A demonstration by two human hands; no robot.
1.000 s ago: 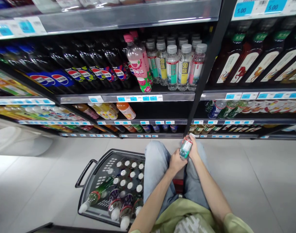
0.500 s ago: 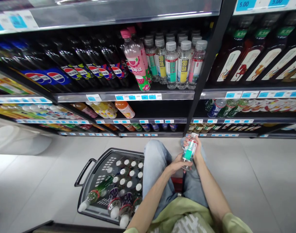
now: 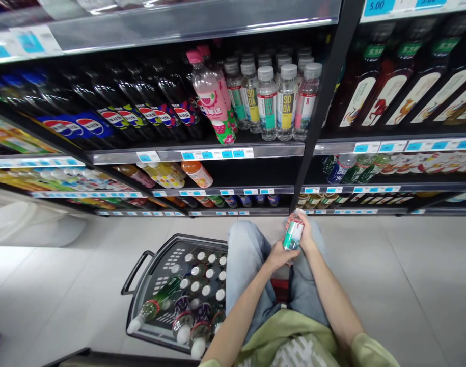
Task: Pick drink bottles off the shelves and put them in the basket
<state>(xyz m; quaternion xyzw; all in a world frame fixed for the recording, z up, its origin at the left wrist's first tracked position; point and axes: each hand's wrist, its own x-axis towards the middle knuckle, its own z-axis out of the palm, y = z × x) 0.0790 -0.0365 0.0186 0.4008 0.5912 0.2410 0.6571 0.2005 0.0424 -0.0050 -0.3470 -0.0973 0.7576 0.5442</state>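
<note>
Over my knees I hold a clear soda water bottle with a green and white label and a white cap. My left hand grips its lower end. My right hand is wrapped round the upper part from the right side, with its fingers partly behind the bottle. On the shelf ahead stand matching soda water bottles with green, yellow and pink labels. A grey basket on the floor by my left leg holds several white-capped bottles and a green bottle lying tilted.
Dark cola bottles and pink strawberry drink bottles fill the shelf to the left. Tall dark bottles stand on the right. An orange drink bottle sits one shelf lower. A white bin stands far left on the tiled floor.
The bottle has turned in my hands, so its label shows a different side. Both hands have shifted slightly left and my left hand has risen a little along it.
</note>
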